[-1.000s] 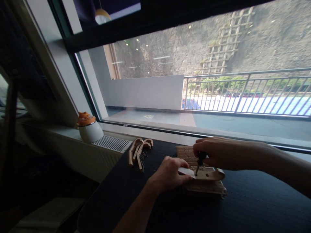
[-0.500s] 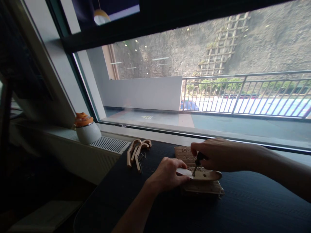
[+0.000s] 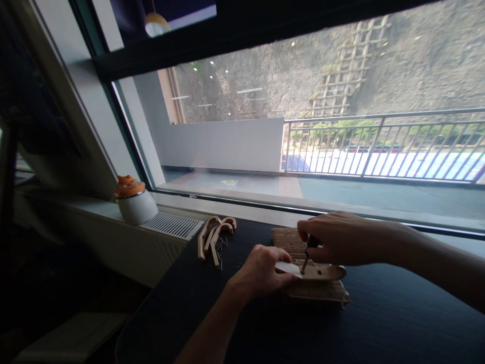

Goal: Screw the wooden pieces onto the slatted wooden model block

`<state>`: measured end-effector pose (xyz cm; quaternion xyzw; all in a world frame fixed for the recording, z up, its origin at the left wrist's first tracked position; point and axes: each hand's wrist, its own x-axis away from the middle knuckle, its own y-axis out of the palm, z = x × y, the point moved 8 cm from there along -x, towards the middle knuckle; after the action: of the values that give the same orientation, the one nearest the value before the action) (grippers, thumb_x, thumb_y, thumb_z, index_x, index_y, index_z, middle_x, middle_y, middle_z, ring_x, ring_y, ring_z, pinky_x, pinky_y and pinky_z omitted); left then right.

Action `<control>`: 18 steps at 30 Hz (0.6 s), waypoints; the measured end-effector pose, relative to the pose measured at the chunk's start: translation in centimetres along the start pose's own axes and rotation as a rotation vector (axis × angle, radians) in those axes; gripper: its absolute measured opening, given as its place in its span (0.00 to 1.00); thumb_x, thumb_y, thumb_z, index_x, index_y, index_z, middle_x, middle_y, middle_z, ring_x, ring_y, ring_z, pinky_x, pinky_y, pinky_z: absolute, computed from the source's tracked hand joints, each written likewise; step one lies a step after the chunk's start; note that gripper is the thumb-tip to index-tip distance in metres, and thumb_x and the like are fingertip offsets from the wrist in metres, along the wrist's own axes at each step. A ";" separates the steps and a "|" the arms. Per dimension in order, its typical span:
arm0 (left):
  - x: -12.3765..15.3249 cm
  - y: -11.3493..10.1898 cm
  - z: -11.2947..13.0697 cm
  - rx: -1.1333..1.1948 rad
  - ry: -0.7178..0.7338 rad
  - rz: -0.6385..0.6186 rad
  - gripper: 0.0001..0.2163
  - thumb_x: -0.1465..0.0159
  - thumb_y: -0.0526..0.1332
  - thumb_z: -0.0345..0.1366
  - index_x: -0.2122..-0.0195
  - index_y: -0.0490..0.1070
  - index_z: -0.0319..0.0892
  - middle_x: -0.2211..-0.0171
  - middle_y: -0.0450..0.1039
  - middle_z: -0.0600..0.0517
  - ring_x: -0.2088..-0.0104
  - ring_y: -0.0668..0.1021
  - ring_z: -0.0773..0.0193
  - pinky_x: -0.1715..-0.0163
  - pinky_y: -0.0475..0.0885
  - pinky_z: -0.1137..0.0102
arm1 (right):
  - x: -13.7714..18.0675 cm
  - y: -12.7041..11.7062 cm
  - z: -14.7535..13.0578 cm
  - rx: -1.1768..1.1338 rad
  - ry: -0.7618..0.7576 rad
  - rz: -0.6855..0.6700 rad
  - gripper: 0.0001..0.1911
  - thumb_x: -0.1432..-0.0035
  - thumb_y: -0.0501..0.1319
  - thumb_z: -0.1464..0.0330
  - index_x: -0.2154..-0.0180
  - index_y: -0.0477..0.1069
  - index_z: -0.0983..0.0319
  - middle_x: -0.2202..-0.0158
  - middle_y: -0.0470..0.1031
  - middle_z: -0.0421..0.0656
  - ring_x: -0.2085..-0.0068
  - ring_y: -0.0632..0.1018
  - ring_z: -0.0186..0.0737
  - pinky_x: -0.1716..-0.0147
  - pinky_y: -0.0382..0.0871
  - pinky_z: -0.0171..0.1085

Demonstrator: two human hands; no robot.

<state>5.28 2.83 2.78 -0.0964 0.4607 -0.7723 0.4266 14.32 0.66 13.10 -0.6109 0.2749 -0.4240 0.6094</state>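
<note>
My left hand (image 3: 264,270) grips the left end of a curved wooden hook (image 3: 326,273) between thumb and fingers. This piece lies across a stack of ragged corrugated cardboard (image 3: 288,240) and shows a dark hole near its right end. In my right hand (image 3: 333,237) is a dark-handled screwdriver (image 3: 311,246), held tilted with its tip at the wood just right of my left fingers. Whether a screw sits under the tip I cannot tell. Wood crumbs are scattered on the cardboard.
Several similar wooden hooks (image 3: 214,237) lie at the table's far left, with loose screws (image 3: 220,248) beside them. The dark table (image 3: 182,313) meets a window sill. A white pot with an orange top (image 3: 136,205) stands on the vented ledge (image 3: 172,226) to the left.
My right hand has shifted very slightly and its wrist has turned a little around the screwdriver. My left hand and the wooden hook stay in place.
</note>
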 end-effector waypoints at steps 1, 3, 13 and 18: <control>0.0 0.0 0.1 0.003 0.005 -0.001 0.15 0.44 0.63 0.47 0.59 0.75 0.45 0.63 0.77 0.52 0.61 0.76 0.58 0.57 0.67 0.70 | 0.0 -0.1 -0.1 -0.039 -0.020 0.002 0.10 0.46 0.53 0.64 0.66 0.69 0.60 0.71 0.73 0.43 0.74 0.70 0.38 0.76 0.56 0.35; 0.0 0.0 0.2 0.010 0.014 -0.003 0.15 0.44 0.63 0.46 0.59 0.75 0.45 0.63 0.77 0.52 0.61 0.76 0.59 0.57 0.67 0.70 | 0.0 -0.3 -0.2 -0.106 -0.061 -0.003 0.09 0.46 0.52 0.66 0.66 0.69 0.60 0.69 0.73 0.42 0.72 0.70 0.38 0.75 0.57 0.34; 0.0 0.0 0.1 0.020 0.010 0.000 0.15 0.44 0.63 0.45 0.59 0.75 0.44 0.63 0.77 0.51 0.61 0.76 0.58 0.58 0.67 0.71 | -0.4 0.1 0.6 -0.045 0.021 0.052 0.15 0.40 0.49 0.61 0.71 0.69 0.61 0.75 0.72 0.42 0.76 0.69 0.36 0.77 0.54 0.34; 0.1 0.0 0.0 0.025 0.006 0.005 0.14 0.44 0.63 0.46 0.60 0.75 0.45 0.64 0.77 0.53 0.61 0.76 0.58 0.58 0.67 0.71 | 0.0 -0.4 0.0 -0.042 -0.029 0.051 0.13 0.42 0.50 0.63 0.71 0.70 0.60 0.76 0.72 0.40 0.77 0.67 0.34 0.78 0.52 0.34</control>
<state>5.23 2.75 2.83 -0.0877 0.4525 -0.7772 0.4284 14.25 0.75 13.53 -0.6224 0.2906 -0.3936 0.6109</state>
